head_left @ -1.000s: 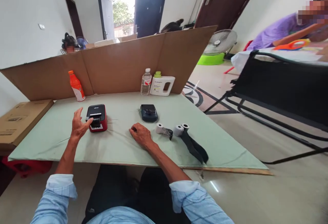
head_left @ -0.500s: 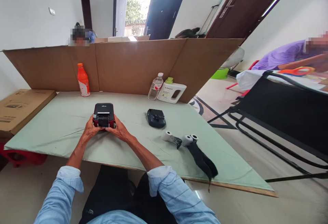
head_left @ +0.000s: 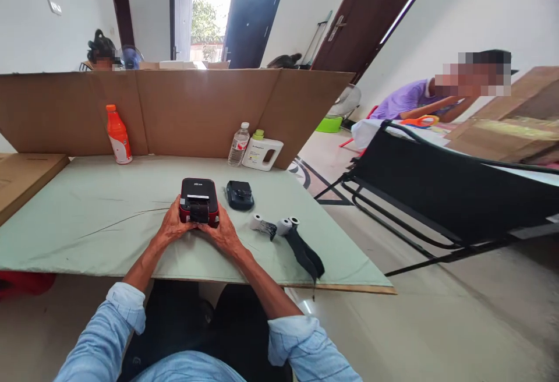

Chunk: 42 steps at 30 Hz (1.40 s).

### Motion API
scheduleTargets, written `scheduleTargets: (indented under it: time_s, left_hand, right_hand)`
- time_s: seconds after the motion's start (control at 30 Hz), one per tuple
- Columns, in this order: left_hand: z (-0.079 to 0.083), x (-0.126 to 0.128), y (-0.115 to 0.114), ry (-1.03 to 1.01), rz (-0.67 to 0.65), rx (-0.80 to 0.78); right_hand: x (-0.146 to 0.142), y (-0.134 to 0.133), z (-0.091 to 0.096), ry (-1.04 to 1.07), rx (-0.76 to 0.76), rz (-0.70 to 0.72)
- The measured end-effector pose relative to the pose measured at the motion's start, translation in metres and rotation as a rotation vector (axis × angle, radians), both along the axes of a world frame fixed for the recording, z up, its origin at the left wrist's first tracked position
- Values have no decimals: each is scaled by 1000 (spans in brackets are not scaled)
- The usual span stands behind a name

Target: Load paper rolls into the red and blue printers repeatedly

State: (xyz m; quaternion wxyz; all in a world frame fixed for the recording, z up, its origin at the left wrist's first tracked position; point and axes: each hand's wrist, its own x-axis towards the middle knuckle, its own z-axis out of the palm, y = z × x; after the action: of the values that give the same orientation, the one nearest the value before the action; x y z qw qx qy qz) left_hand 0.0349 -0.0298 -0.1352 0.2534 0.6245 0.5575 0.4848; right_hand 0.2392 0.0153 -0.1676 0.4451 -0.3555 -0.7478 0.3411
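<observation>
Grasped from both sides, one boxy black-and-red plastic device (head_left: 199, 188) sits between the left hand (head_left: 173, 226) and the right hand (head_left: 227, 234); it's at the middle of one pale green sheet-topped table (head_left: 122, 195), resting or raised I can't tell; pale lettering on its lid, too small to read; just right, one smaller rounded black device (head_left: 240, 195); nearer and further right, three white paper rolls (head_left: 285, 226), one with a crumpled dark tail, long glossy black strips (head_left: 305, 257) running nearward from the other two; three plastic containers along the far side: one orange bottle (head_left: 118, 137), one clear bottle (head_left: 238, 146), one white handled jug (head_left: 255, 154), green-capped, its print unreadable; behind them, one brown cardboard panel (head_left: 201, 108).
</observation>
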Motion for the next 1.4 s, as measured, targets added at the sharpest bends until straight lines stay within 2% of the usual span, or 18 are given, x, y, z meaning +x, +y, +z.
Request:
scheduleTargets:
  time_s: [0.1, 0.23, 0.4, 0.73, 0.87, 1.03, 1.13, 1.4]
  left_hand:
    - [-2, -8, 1, 64, -16, 18]
    - [7, -23, 0, 171, -21, 13]
    - [22, -27, 1, 275, -38, 3]
    - [40, -18, 12, 409, 60, 97]
    - [41, -17, 17, 398, 68, 102]
    - [32, -15, 16, 348, 67, 126]
    - [28, -12, 15, 314, 74, 132]
    - [28, -18, 20, 331, 65, 135]
  right_hand:
    - [1, 0, -12, -26, 19, -60]
    - [-3, 1, -21, -51, 40, -93]
    - [-4, 1, -19, -67, 63, -95]
    - [-5, 2, -16, -22, 81, -82]
    - [-4, 2, -16, -10, 84, -83]
    - [-5, 5, -21, 18, 33, -133]
    - [-5, 11, -15, 31, 22, -144]
    - [-10, 30, 21, -15, 307, -131]
